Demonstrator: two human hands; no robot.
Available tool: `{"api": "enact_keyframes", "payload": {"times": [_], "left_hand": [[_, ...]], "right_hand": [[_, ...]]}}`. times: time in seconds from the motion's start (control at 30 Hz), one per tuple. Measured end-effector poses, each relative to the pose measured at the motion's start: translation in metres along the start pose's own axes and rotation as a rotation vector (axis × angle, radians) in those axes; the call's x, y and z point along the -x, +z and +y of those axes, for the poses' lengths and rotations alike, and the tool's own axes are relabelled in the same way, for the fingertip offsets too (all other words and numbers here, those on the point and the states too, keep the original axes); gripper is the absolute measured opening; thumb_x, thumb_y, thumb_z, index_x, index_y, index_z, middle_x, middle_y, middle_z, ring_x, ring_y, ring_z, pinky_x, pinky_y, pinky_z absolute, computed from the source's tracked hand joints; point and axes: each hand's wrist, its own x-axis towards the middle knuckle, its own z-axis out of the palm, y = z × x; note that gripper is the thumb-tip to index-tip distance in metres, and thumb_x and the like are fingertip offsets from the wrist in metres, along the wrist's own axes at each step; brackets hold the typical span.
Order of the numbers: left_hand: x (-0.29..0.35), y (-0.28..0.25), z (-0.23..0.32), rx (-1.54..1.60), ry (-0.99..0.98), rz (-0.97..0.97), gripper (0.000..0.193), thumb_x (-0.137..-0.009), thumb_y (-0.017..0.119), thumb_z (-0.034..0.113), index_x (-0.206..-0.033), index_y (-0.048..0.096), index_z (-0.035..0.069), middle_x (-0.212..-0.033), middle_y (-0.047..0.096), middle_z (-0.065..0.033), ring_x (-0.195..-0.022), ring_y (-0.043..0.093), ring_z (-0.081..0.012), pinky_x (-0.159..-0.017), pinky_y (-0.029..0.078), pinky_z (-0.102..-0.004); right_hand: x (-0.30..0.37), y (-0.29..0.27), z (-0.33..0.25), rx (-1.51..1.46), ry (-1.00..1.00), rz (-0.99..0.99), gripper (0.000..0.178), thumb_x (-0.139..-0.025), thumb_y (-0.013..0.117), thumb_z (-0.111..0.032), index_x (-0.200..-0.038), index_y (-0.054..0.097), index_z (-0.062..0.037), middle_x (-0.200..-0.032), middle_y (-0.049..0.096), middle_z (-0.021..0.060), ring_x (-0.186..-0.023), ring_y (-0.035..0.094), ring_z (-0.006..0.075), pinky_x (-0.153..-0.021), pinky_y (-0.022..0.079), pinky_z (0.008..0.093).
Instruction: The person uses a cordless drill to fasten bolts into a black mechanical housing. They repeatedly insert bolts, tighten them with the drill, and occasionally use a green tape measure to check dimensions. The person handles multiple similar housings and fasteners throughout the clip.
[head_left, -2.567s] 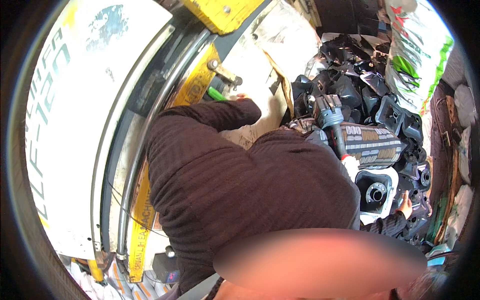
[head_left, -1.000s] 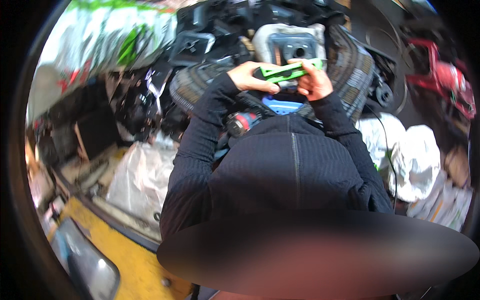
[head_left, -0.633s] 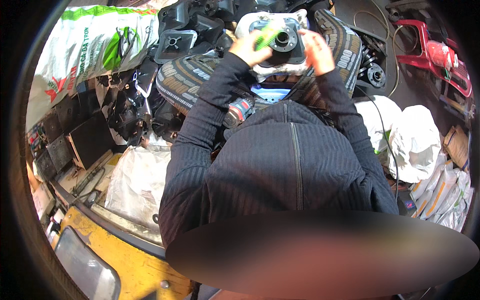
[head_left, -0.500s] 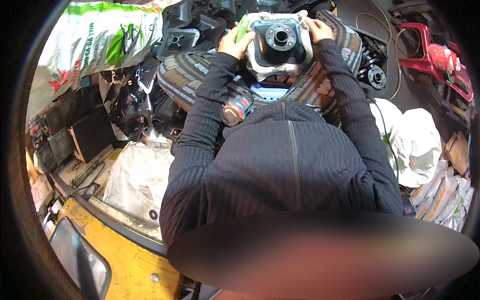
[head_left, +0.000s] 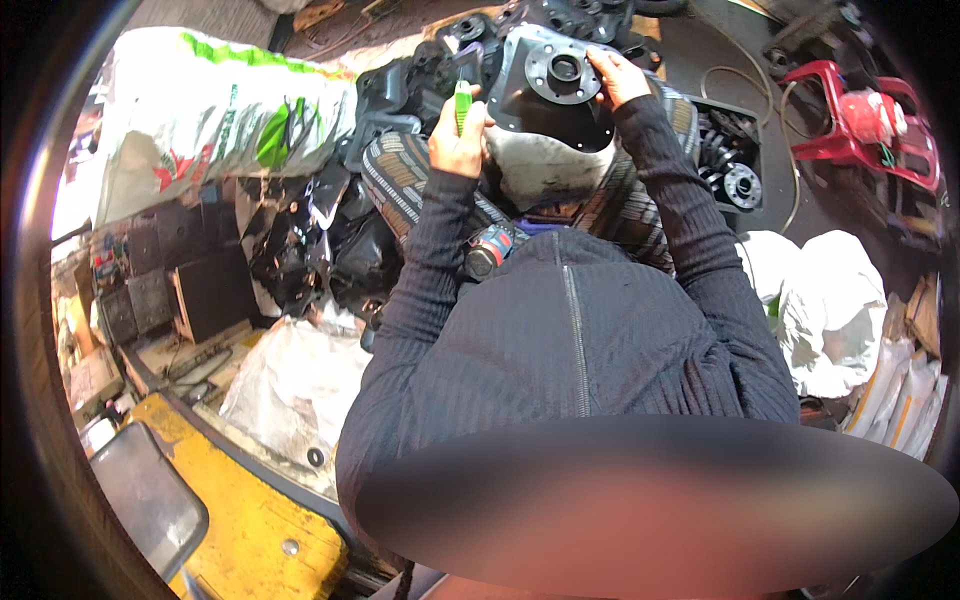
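Note:
My left hand (head_left: 458,146) is closed around a green-handled utility knife (head_left: 463,103) that points up, just left of a black moulded part. This black part (head_left: 530,98) has a squarish flared base and a round flange with holes around a central bore. My right hand (head_left: 622,80) grips the flange at its right side and holds the part tilted. Beneath it, a stained white pad (head_left: 550,172) lies across my lap. A blue-and-red power tool (head_left: 488,250) rests against my body below the left wrist.
Similar black parts (head_left: 385,85) are heaped beyond my knees and to the left. A dark tray (head_left: 738,188) of flanged pieces stands at the right, near a red plastic stool (head_left: 815,72). A large white sack (head_left: 200,120) lies far left, and white bags (head_left: 835,315) sit at right.
My right hand has shifted from the pad's edge onto the flange, and the black part is now raised and tilted. My left hand with the knife has moved left and nearer, apart from the part.

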Motion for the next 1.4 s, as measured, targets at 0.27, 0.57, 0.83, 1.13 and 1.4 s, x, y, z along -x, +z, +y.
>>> {"api": "enact_keyframes", "payload": {"times": [0.27,0.57,0.83,1.13,1.4], "left_hand": [[0.016,0.072,0.058,-0.230,0.326,-0.284,0.036,-0.090,0.053,0.023,-0.121,0.053,0.004,-0.079,0.056,-0.0020,-0.066,0.050,-0.0062,-0.062,0.042,-0.0209],[0.006,0.099,0.018,-0.728,0.194,-0.520,0.056,-0.090,0.047,0.043,-0.127,0.044,0.001,-0.108,0.059,-0.0218,-0.102,0.057,-0.0335,-0.086,0.044,-0.0369],[0.007,0.113,0.003,-0.780,-0.066,-0.479,0.068,-0.089,0.045,0.049,-0.136,0.031,0.003,-0.109,0.058,-0.0262,-0.099,0.058,-0.0385,-0.085,0.045,-0.0396],[0.009,0.119,-0.016,-0.774,0.103,-0.323,0.075,-0.083,0.049,0.052,-0.140,0.024,0.008,-0.086,0.064,-0.0258,-0.080,0.064,-0.0387,-0.072,0.050,-0.0419],[0.007,0.118,-0.022,-0.736,-0.037,-0.319,0.078,-0.081,0.049,0.055,-0.140,0.024,0.010,-0.088,0.064,-0.0252,-0.082,0.064,-0.0388,-0.074,0.049,-0.0419]], "right_hand": [[0.111,-0.056,-0.040,-0.526,-0.228,0.213,0.023,-0.090,0.055,-0.022,-0.105,0.053,-0.0052,-0.090,0.061,0.0037,-0.071,0.062,0.0118,-0.044,0.051,0.0242],[0.101,-0.031,0.050,-0.556,0.124,0.286,0.036,-0.090,0.053,-0.017,-0.118,0.036,-0.0007,-0.103,0.052,0.0129,-0.085,0.058,0.0205,-0.057,0.058,0.0337],[0.087,-0.029,0.067,-0.465,0.053,0.186,0.037,-0.087,0.058,-0.016,-0.116,0.043,-0.0005,-0.093,0.052,0.0069,-0.077,0.055,0.0130,-0.056,0.058,0.0335],[0.093,-0.016,0.069,-0.492,-0.046,0.181,0.030,-0.089,0.055,-0.015,-0.114,0.044,-0.0031,-0.095,0.059,0.0058,-0.078,0.058,0.0113,-0.056,0.057,0.0279],[0.097,-0.013,0.070,-0.511,-0.062,0.169,0.026,-0.090,0.055,-0.014,-0.112,0.045,-0.0049,-0.098,0.059,0.0056,-0.080,0.059,0.0114,-0.056,0.056,0.0277]]}}
